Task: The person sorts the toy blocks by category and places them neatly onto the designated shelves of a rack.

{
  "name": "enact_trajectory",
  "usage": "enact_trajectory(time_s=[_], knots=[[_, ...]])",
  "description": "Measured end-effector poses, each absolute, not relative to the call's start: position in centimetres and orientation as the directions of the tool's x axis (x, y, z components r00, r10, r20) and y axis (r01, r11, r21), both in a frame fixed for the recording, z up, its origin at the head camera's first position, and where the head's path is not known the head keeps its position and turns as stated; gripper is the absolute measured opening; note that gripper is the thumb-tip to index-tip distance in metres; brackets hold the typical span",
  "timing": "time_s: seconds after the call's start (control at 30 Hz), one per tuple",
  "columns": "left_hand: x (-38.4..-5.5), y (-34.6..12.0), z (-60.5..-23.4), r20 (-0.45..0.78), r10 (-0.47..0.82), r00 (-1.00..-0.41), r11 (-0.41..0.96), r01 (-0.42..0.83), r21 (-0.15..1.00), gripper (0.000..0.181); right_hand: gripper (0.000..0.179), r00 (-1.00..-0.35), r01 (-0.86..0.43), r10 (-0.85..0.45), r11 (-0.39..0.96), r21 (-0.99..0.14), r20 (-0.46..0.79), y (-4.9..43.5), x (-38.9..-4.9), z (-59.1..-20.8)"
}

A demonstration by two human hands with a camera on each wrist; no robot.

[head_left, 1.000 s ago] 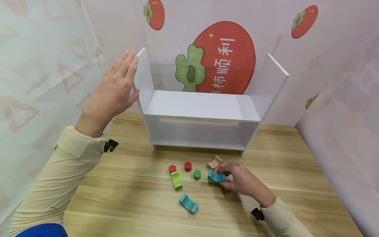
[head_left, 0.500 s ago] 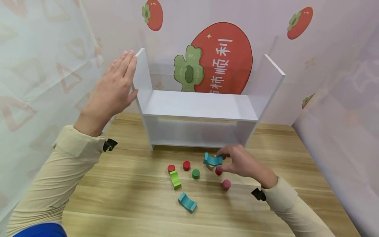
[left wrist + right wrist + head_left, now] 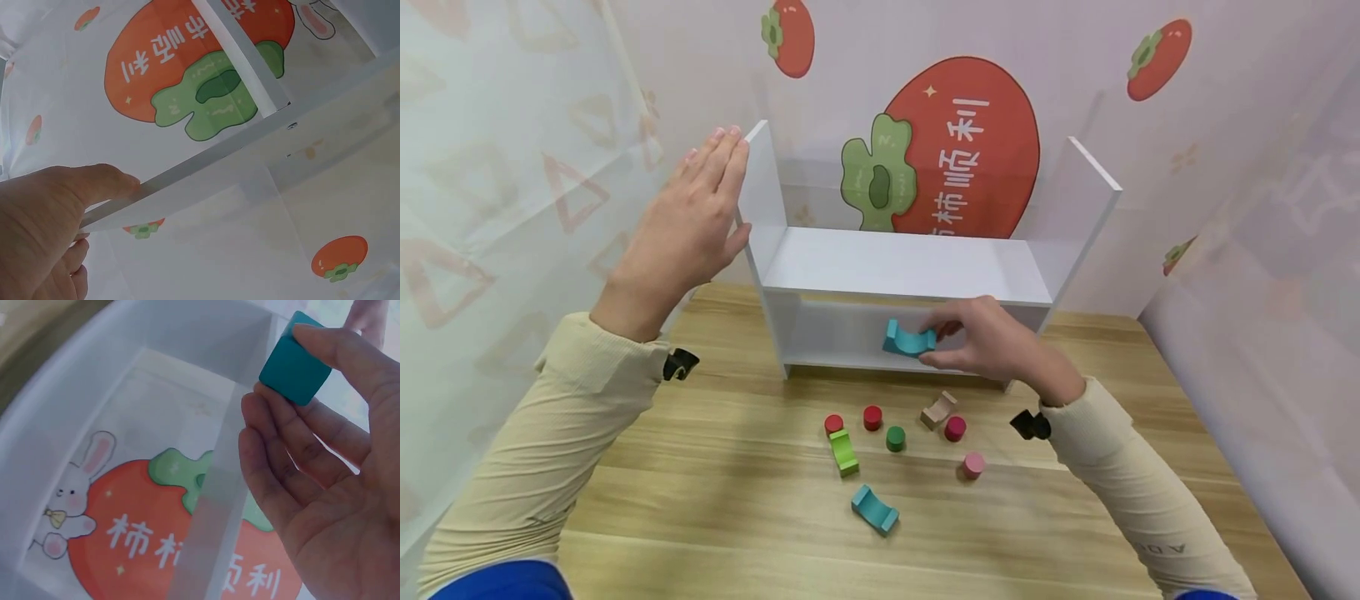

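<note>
My left hand holds the upright left side panel of a white two-tier shelf, thumb on one side and fingers on the other. With my right hand I pinch a blue block with a curved hollow, hollow facing up, in front of the shelf's lower compartment. In the right wrist view its square end shows between thumb and fingers. A second blue curved block lies on the table, as do a lime green curved block and a bare wood one.
Small cylinders lie before the shelf: two red, a green one, a magenta one and a pink one. The wooden table has printed cloth walls around it.
My right hand has lifted the blue curved block off the table and carried it forward and left to the shelf's front, uncovering the pink cylinder and wood block. My left hand has stayed put.
</note>
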State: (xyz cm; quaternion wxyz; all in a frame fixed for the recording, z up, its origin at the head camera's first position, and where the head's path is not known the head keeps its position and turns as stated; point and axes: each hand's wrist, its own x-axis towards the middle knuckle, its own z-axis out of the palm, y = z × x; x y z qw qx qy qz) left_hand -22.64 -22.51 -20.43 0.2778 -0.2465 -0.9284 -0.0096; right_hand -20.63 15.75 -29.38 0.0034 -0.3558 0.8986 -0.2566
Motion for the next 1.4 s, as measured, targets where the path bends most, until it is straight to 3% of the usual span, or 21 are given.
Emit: enact_trajectory(time_s=[0.7, 1.4], knots=[[-23.1, -22.8, -20.6, 0.490, 0.426, -0.761, 0.895, 0.434, -0.104, 0.087, 0.030, -0.711, -0.682, -0.665, 0.572, -0.456, 0.230, 7.2, -26.9, -25.6], [-22.8, -22.3, -20.3, 0.494, 0.434, -0.753, 0.893, 0.434, -0.122, 0.086, 0.024, -0.712, -0.664, -0.679, 0.570, -0.484, 0.179, 1.5, -30.1, -26.5]])
